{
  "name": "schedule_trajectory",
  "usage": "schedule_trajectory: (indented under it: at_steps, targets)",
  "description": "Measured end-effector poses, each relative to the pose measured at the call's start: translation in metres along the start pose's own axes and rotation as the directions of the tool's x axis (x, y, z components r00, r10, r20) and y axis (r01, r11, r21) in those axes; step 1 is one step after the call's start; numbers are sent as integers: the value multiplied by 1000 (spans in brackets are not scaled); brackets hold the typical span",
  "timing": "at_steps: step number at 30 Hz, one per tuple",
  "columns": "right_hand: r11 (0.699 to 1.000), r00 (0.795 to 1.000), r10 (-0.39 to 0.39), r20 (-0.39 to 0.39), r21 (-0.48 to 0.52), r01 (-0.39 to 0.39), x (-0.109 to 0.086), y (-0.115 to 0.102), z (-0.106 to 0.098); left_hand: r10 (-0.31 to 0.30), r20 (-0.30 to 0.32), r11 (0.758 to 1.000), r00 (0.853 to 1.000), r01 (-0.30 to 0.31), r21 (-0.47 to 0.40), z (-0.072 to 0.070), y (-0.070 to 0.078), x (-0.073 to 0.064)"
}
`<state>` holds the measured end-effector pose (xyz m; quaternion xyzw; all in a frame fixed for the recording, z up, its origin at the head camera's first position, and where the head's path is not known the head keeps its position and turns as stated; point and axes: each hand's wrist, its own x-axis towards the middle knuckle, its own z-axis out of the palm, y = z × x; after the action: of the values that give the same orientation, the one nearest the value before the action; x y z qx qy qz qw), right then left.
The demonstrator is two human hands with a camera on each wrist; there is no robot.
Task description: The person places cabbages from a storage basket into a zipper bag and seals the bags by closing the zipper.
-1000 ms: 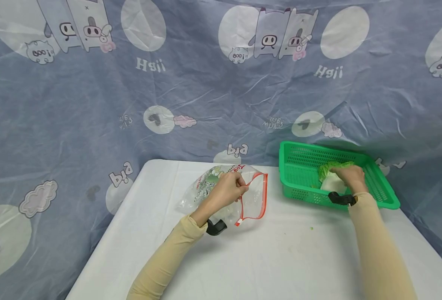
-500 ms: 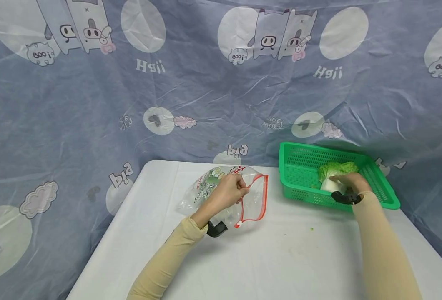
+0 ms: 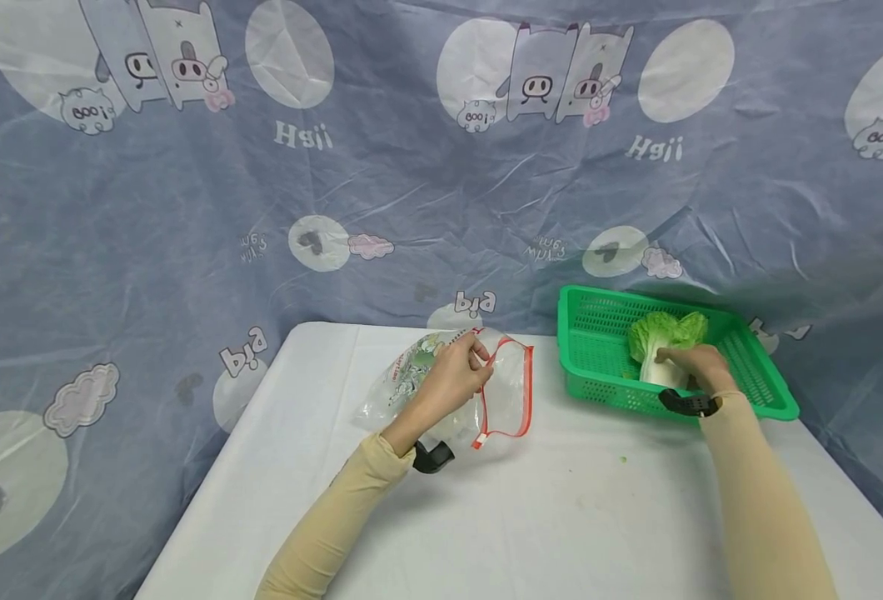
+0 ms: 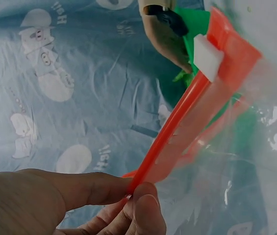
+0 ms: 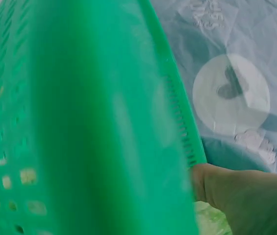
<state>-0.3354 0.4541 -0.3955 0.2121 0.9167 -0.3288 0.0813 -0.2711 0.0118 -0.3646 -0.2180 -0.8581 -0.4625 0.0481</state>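
My left hand (image 3: 451, 377) pinches the red rim of a clear zip bag (image 3: 505, 400) between thumb and fingers. Printed pictures show on the bag's body, which lies on the table to the left. A white slider (image 4: 208, 57) sits at one end of the red zip strip in the left wrist view. Over to the right, my right hand (image 3: 700, 364) grips the pale stem of a small napa cabbage (image 3: 661, 335) inside a green basket (image 3: 599, 386). The cabbage's leafy end points to the back. In the right wrist view the basket wall hides most of that hand's fingers.
A white cloth covers the table (image 3: 531, 517). Small green scraps (image 3: 623, 459) lie on it in front of the basket. A grey-blue printed curtain (image 3: 411, 183) hangs right behind the table, close to the basket's back rim.
My right hand has closed round the cabbage stem, and the cabbage has shifted and tilted slightly, showing more of its leaves. The left hand keeps its pinch on the bag rim.
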Motion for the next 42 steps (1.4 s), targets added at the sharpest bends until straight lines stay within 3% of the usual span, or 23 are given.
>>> schedule_trajectory:
  at_steps: [3, 8, 14, 17, 21, 26, 28, 30, 34, 42]
  targets:
    - [999, 998, -32, -60, 7, 33, -5, -4, 3, 2, -17, 1000, 1000, -2, -12, 0, -1, 0]
    - [992, 979, -47, -198, 106, 69, -13, -9, 11, -10, -14, 999, 1000, 9, -41, 0, -2, 1]
    - [950, 946, -24, -323, 289, 122, -19, -18, 18, -2, -12, 999, 1000, 2, -45, -1, -1, 1]
    - [911, 914, -27, -404, 367, 190, -25, -26, 19, -5, -8, 998, 1000, 4, -57, -1, 0, 1]
    - [850, 854, -64, -516, 420, 317, -40, -42, 25, -20, -4, 997, 1000, 20, -72, -1, 0, 1]
    - [751, 749, -208, -630, 388, 535, -67, -66, 46, -25, -4, 997, 1000, 24, -74, -2, -1, 1]
    - [720, 722, -267, -639, 366, 589, -79, -75, 58, -17, -8, 997, 1000, 16, -69, -2, -1, 0]
    - [704, 718, -309, -624, 358, 614, -91, -84, 72, -11, -13, 998, 1000, 10, -65, -2, -1, 1]
    - [700, 748, -359, -558, 368, 611, -115, -98, 100, -11, -16, 997, 1000, 10, -74, -1, -2, 0]
    - [640, 762, -486, -427, 420, 644, -150, -111, 142, -6, -48, 998, 999, 3, -63, -1, 0, 1]
